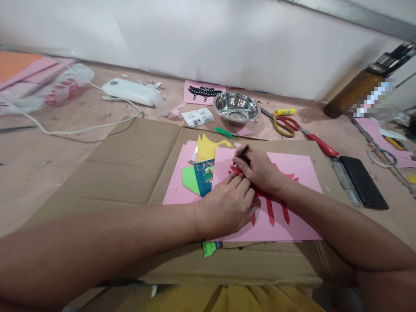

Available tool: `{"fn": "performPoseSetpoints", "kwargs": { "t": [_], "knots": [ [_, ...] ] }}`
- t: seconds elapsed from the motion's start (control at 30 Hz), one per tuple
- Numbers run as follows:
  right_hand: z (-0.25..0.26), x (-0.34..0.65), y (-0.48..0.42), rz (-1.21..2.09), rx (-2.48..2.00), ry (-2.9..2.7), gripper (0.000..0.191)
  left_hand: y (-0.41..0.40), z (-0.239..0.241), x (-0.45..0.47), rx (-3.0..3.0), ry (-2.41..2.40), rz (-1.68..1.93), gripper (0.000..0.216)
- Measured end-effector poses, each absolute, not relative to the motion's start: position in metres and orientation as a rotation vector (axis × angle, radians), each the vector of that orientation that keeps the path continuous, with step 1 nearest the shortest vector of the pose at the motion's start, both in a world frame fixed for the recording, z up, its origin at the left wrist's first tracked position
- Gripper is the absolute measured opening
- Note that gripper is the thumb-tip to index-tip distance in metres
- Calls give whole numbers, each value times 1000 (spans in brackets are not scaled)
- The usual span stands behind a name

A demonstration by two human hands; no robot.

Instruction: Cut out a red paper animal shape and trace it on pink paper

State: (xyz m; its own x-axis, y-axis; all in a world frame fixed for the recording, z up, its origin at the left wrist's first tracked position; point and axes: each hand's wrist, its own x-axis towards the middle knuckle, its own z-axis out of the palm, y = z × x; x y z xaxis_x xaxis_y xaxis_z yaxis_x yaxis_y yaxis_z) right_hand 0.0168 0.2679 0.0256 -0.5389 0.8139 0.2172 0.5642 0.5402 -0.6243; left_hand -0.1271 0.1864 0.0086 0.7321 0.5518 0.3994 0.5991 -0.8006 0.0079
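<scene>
My right hand (256,167) is closed around a slim black pen-like tool (243,150); its tip is hidden behind the fingers. Under both hands lies a red paper cutout (269,212) with several pointed strips, on a pink paper sheet (302,169). My left hand (227,203) rests on the cutout, fingers stretched out and pressing near the right fingertips. Below and left of this sheet are another pink sheet (177,188), a yellow paper scrap (206,147), a green paper piece (190,180) and a blue printed card (204,188).
Flattened cardboard (130,164) covers the work area. Behind it stand a steel bowl (236,108), scissors (286,125), a yellow glue stick (285,112) and a red-handled knife (325,145). A black phone (364,182) lies right, a white power bank (130,91) with cable left, a brown bottle (354,91) far right.
</scene>
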Motion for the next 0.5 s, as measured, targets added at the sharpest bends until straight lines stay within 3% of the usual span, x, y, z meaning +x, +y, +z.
{"fn": "performPoseSetpoints", "kwargs": {
  "t": [0.5],
  "knots": [
    [29, 57, 261, 479, -1265, -2016, 13, 187, 7, -127, -2834, -955, -565, 29]
  ]
}}
